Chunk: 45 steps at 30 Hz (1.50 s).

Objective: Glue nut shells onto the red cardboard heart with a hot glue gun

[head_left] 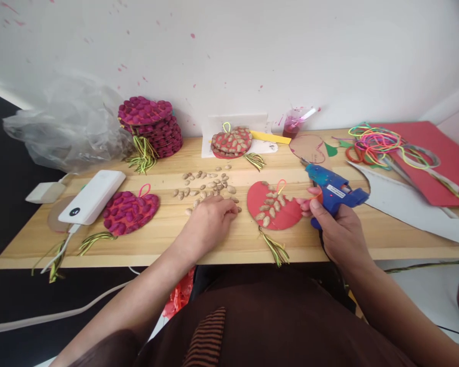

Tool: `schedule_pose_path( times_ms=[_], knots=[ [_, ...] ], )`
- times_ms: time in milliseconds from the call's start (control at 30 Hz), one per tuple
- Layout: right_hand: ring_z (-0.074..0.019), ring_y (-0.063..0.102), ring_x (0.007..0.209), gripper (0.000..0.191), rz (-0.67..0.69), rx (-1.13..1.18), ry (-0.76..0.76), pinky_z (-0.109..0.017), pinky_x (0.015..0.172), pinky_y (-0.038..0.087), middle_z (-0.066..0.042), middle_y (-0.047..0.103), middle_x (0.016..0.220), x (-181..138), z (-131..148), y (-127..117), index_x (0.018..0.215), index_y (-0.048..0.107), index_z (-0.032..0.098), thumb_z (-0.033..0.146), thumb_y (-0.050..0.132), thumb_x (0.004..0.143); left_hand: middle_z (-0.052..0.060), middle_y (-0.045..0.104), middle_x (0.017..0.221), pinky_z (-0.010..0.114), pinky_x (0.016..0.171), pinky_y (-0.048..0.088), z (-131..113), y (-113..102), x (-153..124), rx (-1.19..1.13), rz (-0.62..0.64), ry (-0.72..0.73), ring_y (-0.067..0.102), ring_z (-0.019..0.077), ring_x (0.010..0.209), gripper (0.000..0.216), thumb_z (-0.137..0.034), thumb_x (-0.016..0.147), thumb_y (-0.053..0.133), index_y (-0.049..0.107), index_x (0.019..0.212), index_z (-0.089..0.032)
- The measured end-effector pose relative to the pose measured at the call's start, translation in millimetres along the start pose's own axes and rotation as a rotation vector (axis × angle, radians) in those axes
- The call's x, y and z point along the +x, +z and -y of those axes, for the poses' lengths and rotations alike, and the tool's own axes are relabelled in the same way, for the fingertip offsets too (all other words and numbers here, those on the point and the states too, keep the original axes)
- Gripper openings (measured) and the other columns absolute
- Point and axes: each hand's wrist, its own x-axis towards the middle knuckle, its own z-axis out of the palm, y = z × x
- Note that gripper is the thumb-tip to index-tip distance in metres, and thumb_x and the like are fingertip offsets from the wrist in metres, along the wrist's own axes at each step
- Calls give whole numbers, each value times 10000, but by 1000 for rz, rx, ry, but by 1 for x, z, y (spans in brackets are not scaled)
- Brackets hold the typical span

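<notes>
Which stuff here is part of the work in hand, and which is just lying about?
In use: glue gun in right hand; loose beige pieces by left hand; red cutout.

Apparently lying about: power bank; plastic bag; tangled cords; cup.

The left grip (214, 216) covers part of the scattered seeds (231, 189) near the front edge of the table (233, 247), and whether its fingertips hold one cannot be told. The right grip (340, 229) hides much of the glue gun (325, 178) handle; the print on its label (335, 192) is too small to read. Toward the table's right end, a red sheet (451, 163) and a white board (403, 209) run out of view.
</notes>
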Motion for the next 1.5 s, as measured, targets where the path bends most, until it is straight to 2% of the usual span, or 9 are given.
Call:
schedule_pose_path(
  times_ms=[233, 333, 467, 600, 767, 900, 1033, 1200, 1500],
  knots=[
    [-215, 750, 903, 429, -6, -16, -21, -392, 866, 611, -55, 774, 1111, 0, -2, 0, 1249, 684, 257, 477, 718, 882, 54, 758, 917, 364, 837, 531, 11, -6, -1, -53, -76, 14, 693, 214, 873, 159, -91, 907, 609, 746, 902, -171],
    [-211, 747, 894, 427, -2, -15, -17, -396, 875, 607, -48, 780, 1071, 0, -3, -1, 1248, 685, 260, 480, 718, 883, 52, 763, 914, 359, 851, 535, 12, -6, -1, -75, -147, 83, 692, 201, 878, 166, -62, 901, 610, 740, 927, -162],
    [-210, 744, 889, 413, 4, -4, -8, -400, 875, 608, -43, 781, 1042, 0, -3, -1, 1230, 688, 259, 480, 719, 883, 44, 749, 911, 354, 851, 534, 10, 1, -1, -77, -145, 216, 673, 194, 886, 123, -89, 904, 644, 734, 906, -173],
    [-223, 745, 914, 385, 16, 12, -5, -404, 882, 608, -40, 782, 1035, 0, -2, -1, 1210, 685, 275, 474, 717, 882, 49, 728, 886, 363, 812, 531, 13, 6, -2, -1, -155, 229, 641, 204, 855, 147, -100, 930, 612, 722, 870, -177],
    [-250, 741, 978, 391, -8, 30, 12, -433, 907, 607, -47, 769, 1108, -2, 0, 0, 1202, 686, 292, 490, 727, 866, 70, 744, 980, 415, 898, 519, 5, 8, -3, 68, -231, 272, 611, 232, 938, 197, -59, 935, 557, 706, 1004, -167],
    [-274, 717, 1097, 399, -30, -16, -6, -467, 1006, 561, -62, 757, 1167, -3, 4, 2, 1184, 691, 269, 509, 714, 867, 85, 729, 1182, 486, 1017, 467, -13, 17, -5, 65, -176, 288, 563, 275, 1114, 254, -88, 949, 549, 676, 1152, -171],
    [-309, 681, 1180, 414, -14, -124, -26, -502, 1044, 530, -82, 737, 1217, -2, 6, 2, 1187, 689, 253, 525, 691, 875, 97, 723, 1226, 508, 991, 462, -23, 26, -7, 53, -115, 215, 559, 295, 1133, 262, -171, 979, 555, 646, 1225, -178],
    [-332, 702, 1113, 446, -12, -252, -37, -527, 972, 563, -81, 754, 1157, -5, 8, 1, 1251, 676, 272, 516, 679, 877, 101, 712, 1251, 503, 1000, 440, -24, 30, -12, 29, -88, 198, 553, 286, 1155, 290, -190, 1012, 497, 611, 1278, -199],
    [-327, 697, 1029, 495, -63, -337, 75, -535, 1010, 507, -87, 766, 1026, -12, 12, -6, 1191, 706, 228, 565, 702, 829, 79, 702, 1260, 431, 983, 429, -28, 28, -23, -15, -49, 210, 582, 243, 1142, 306, -165, 1012, 493, 565, 1305, -215]
  ],
)
